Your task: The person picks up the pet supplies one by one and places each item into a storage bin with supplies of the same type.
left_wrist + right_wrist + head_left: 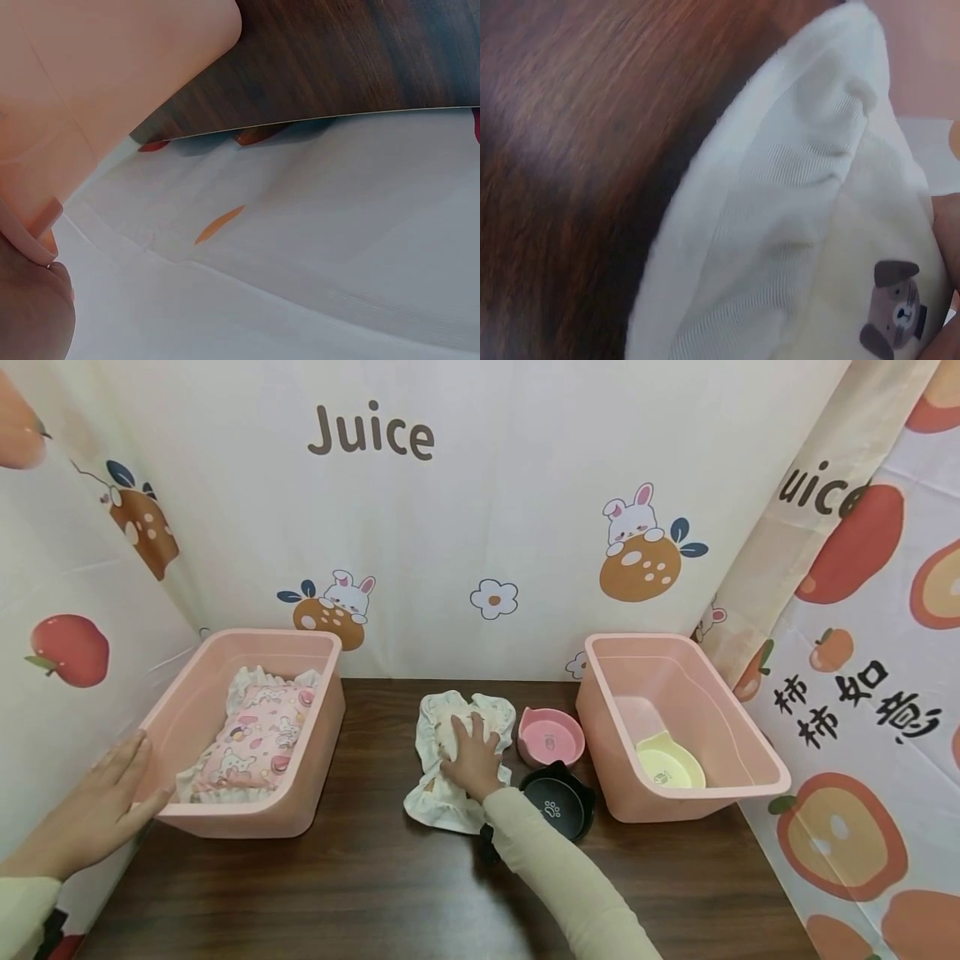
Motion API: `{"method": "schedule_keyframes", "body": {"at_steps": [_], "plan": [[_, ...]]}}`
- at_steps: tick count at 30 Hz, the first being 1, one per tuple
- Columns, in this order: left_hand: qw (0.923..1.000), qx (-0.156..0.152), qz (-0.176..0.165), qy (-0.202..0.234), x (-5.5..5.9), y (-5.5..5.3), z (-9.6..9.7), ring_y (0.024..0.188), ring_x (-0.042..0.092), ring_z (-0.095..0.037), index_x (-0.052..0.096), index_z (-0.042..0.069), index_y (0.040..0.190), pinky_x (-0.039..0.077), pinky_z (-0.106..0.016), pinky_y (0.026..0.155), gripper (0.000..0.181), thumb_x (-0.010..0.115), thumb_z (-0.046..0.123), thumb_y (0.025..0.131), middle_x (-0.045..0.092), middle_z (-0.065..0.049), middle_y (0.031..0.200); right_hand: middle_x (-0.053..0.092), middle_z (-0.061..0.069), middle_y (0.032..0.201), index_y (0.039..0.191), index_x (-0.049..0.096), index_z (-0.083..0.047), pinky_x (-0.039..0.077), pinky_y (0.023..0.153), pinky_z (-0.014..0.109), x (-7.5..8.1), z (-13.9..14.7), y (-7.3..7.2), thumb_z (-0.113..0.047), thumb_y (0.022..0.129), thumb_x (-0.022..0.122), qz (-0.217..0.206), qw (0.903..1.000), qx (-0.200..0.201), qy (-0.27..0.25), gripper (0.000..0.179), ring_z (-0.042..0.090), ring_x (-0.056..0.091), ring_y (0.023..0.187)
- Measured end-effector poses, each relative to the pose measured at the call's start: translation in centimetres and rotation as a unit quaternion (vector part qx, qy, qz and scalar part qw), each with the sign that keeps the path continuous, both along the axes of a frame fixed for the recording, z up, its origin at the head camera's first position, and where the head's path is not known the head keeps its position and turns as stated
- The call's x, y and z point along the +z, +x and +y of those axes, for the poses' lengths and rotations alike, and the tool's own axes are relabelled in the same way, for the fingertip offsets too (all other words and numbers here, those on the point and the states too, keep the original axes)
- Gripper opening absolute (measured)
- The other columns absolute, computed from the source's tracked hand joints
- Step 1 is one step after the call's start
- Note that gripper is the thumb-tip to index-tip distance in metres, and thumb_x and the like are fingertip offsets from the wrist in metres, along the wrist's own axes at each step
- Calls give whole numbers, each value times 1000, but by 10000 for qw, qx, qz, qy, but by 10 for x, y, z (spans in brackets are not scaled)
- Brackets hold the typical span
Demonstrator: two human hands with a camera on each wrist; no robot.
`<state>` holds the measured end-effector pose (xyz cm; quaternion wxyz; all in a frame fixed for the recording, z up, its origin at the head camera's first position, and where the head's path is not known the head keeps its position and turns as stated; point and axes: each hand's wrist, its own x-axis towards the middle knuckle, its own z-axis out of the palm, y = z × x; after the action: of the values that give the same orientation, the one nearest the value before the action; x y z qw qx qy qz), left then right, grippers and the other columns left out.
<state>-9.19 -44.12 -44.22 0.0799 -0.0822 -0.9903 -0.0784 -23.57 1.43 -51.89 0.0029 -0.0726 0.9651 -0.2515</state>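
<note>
In the head view my right hand (474, 758) lies over a small cream ruffled pillow (444, 802), fingers spread and bent into its bunched middle. The right wrist view shows the pillow's frilled edge (705, 225) and a dog print, with parts of the fingers (946, 225) at the right side. My left hand (97, 802) rests at the near left corner of a pink bin (322, 760), its fingers fairly straight along the rim. A pink printed pillow (258, 727) with a white frill lies inside that bin.
Right of the cream pillow are a pink bowl (551, 739) and a black bowl (573, 806) with a paw print. Another pink bin (622, 777) stands farther right, a yellow-green bowl (670, 764) inside. Printed curtains (450, 510) surround the dark wooden table (360, 893).
</note>
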Motion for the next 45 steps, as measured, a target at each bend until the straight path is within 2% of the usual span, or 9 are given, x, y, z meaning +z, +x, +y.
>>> {"method": "schedule_keyframes", "body": {"at_steps": [6, 17, 32, 45], "plan": [[10000, -32, 19, 50, 1, 1, 1, 143, -8, -44, 6, -15, 146, -20, -36, 111, 79, 47, 33, 97, 5, -37, 151, 28, 8, 149, 144, 43, -22, 44, 76, 58, 9, -1, 3, -25, 79, 74, 242, 9997, 27, -69, 72, 45, 35, 120], [10000, 5, 18, 43, 0, 3, 0, 143, -13, -41, 4, -14, 146, -20, -35, 111, 80, 46, 33, 98, 4, -37, 151, 25, 4, 152, 145, 41, -25, 43, 78, 54, 31, -7, 4, -28, 82, 71, 510, 9986, 157, -33, 69, 42, 34, 123], [10000, 33, 9, 30, 0, 3, -1, 144, -14, -39, 4, -14, 146, -21, -33, 110, 80, 46, 34, 98, 3, -37, 152, 23, 1, 154, 146, 40, -27, 43, 82, 53, 88, -32, 14, -24, 79, 71, 810, 9947, 535, -340, 74, 43, 30, 129], [10000, -67, 37, 41, 0, 0, -2, 144, -13, -40, 4, -14, 146, -21, -33, 110, 80, 47, 33, 98, 3, -37, 151, 21, 0, 155, 147, 37, -30, 45, 80, 48, 136, -64, 13, -30, 82, 69, 1343, 9874, 831, -110, 72, 39, 31, 129]]}}
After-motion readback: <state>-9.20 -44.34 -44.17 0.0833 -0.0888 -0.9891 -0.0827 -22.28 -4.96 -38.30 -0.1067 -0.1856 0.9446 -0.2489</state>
